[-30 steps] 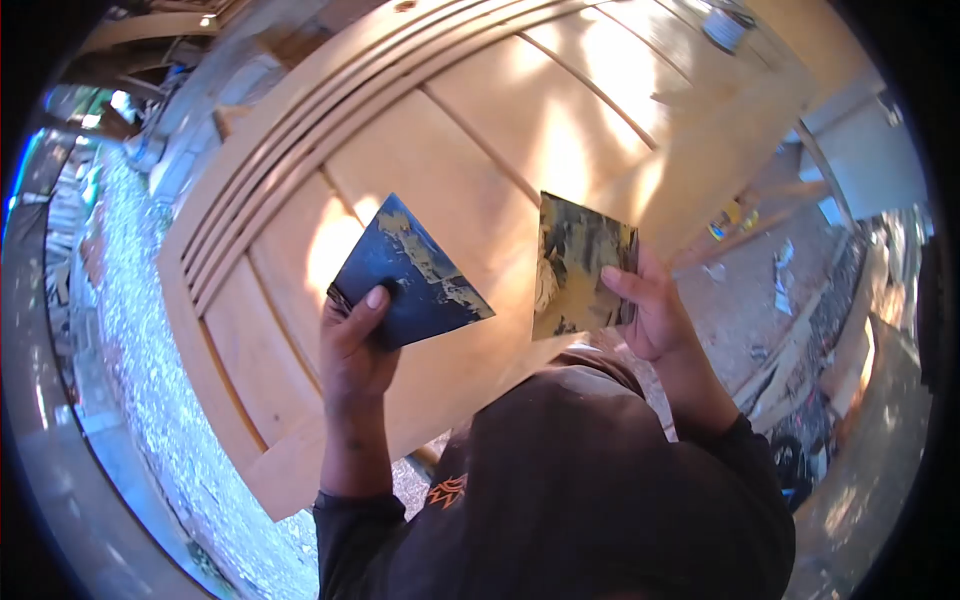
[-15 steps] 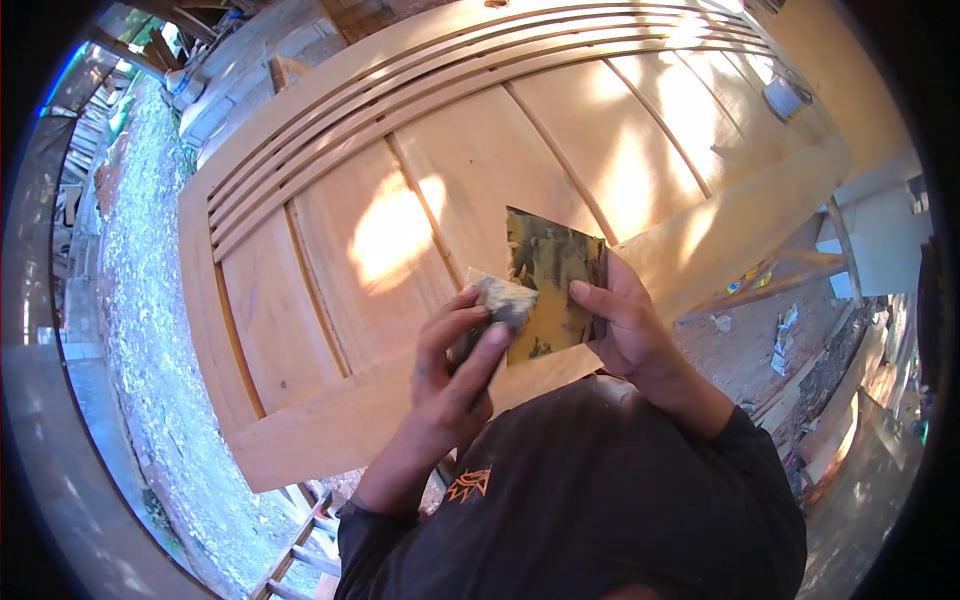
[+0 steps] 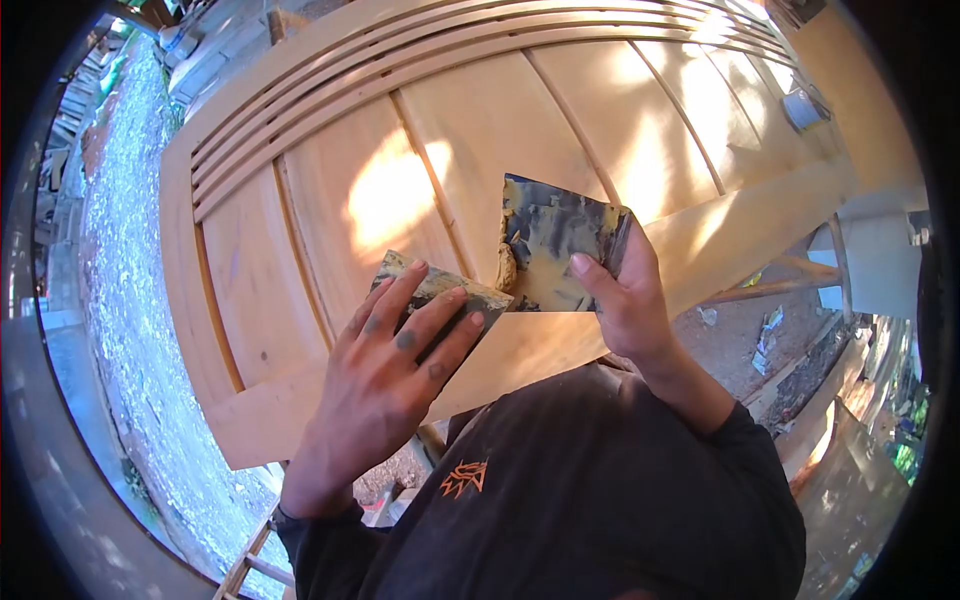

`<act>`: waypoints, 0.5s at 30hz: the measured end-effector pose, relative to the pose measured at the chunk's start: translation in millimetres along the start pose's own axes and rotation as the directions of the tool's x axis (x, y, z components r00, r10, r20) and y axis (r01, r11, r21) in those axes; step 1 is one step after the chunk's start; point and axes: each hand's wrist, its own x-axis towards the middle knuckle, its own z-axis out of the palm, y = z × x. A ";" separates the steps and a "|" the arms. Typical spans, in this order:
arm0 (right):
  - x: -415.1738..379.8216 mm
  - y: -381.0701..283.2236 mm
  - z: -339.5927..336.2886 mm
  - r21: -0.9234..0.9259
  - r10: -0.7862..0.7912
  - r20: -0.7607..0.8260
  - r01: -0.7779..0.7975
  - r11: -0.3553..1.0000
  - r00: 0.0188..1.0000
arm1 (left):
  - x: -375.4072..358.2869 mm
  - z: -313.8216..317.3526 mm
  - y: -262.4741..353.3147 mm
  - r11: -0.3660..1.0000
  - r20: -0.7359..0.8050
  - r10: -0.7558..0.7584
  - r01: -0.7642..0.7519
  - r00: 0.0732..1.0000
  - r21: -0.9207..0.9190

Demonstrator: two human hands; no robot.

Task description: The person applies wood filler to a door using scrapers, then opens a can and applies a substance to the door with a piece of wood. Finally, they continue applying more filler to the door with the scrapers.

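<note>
My left hand (image 3: 385, 365) grips a flat putty spreader (image 3: 490, 318), its fingers laid across the face and its long edge smeared with pale filler. In my right hand (image 3: 632, 300) is a dark square plate (image 3: 548, 250) coated with streaks of yellowish putty, the thumb on top and the fingers behind. A thick ridge of putty (image 3: 507, 268) sits along the plate's left edge, close to the spreader's corner. Both tools are over the near rail of a large wooden door (image 3: 480, 150) with slats and panels, lying flat before me.
A roll of tape or small white container (image 3: 802, 110) rests at the door's far right. Bright, stony ground (image 3: 140, 300) runs along the left. A wooden ladder-like frame (image 3: 250, 565) stands at lower left, with scraps and boards (image 3: 820, 430) on the right.
My left hand has turned palm-down, its spreader now lying broad with the edge upward. The plate has shifted slightly up, and putty now gathers at its left edge.
</note>
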 end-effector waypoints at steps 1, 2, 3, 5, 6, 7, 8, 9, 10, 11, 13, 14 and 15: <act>1.0 -1.4 1.4 -0.011 0.000 0.003 0.000 1.000 1.000 | 2.3 -0.1 -1.9 1.000 0.019 0.003 -0.003 1.000 0.016; 1.8 -2.3 2.6 -0.021 0.001 0.005 -0.001 1.000 1.000 | 4.3 1.0 -3.7 0.999 0.040 0.006 -0.008 0.999 0.032; 3.6 -2.4 3.2 -0.010 0.002 0.013 -0.002 1.000 1.000 | 7.4 4.0 -4.4 0.999 0.053 0.003 -0.005 0.999 0.034; 7.4 -0.8 7.3 0.010 0.009 0.025 -0.009 1.000 1.000 | 11.6 8.6 -7.2 0.999 0.080 -0.004 0.001 0.997 0.034; 8.8 1.9 8.7 0.001 0.013 0.012 -0.013 1.000 1.000 | 12.7 10.4 -10.0 1.000 0.102 -0.005 0.003 0.995 0.018; 10.4 5.4 10.6 -0.010 0.018 0.001 -0.018 1.000 1.000 | 13.2 12.4 -12.9 1.000 0.122 -0.007 0.007 0.992 0.002; 12.5 8.8 11.7 -0.021 0.025 -0.009 -0.025 0.999 1.000 | 13.5 14.9 -16.2 1.000 0.142 -0.011 0.013 0.990 -0.015; 14.5 11.8 12.2 -0.051 0.015 -0.037 -0.017 0.999 0.999 | 11.2 15.5 -22.5 0.994 0.201 -0.035 0.055 0.979 -0.093; 17.2 14.9 12.7 -0.082 0.007 -0.060 -0.012 0.997 0.998 | 6.2 13.5 -32.2 0.980 0.259 -0.057 0.103 0.964 -0.168; 20.5 18.4 13.2 -0.113 -0.002 -0.080 -0.007 0.994 0.997 | 0.7 11.4 -41.7 0.958 0.317 -0.076 0.158 0.945 -0.238; 30.8 21.8 6.5 -0.128 -0.005 -0.097 -0.007 0.992 0.995 | -7.5 3.4 -55.6 0.853 0.294 -0.288 0.384 0.911 -0.354; 36.3 23.4 1.3 -0.135 -0.009 -0.112 -0.007 0.991 0.994 | -12.4 1.2 -64.3 0.776 0.294 -0.385 0.479 0.875 -0.409; 40.9 25.8 -5.0 -0.110 0.012 -0.103 -0.023 0.994 0.995 | -19.7 1.8 -73.6 0.772 0.267 -0.417 0.494 0.869 -0.401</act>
